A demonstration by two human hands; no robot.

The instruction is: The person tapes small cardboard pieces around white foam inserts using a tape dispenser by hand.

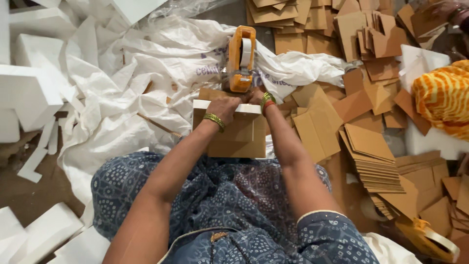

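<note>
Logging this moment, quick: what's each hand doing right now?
Left hand: closed on the top edge of the cardboard-and-foam block.
Right hand: at the orange tape dispenser; grip cannot be told.

The single head-worn camera looked steeply down from close above the person's lap, facing forward over the littered floor beyond.

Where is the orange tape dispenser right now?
The orange tape dispenser sits at top centre of the head view, on the white sacking, just beyond both hands and the cardboard-and-foam block they press.
</note>
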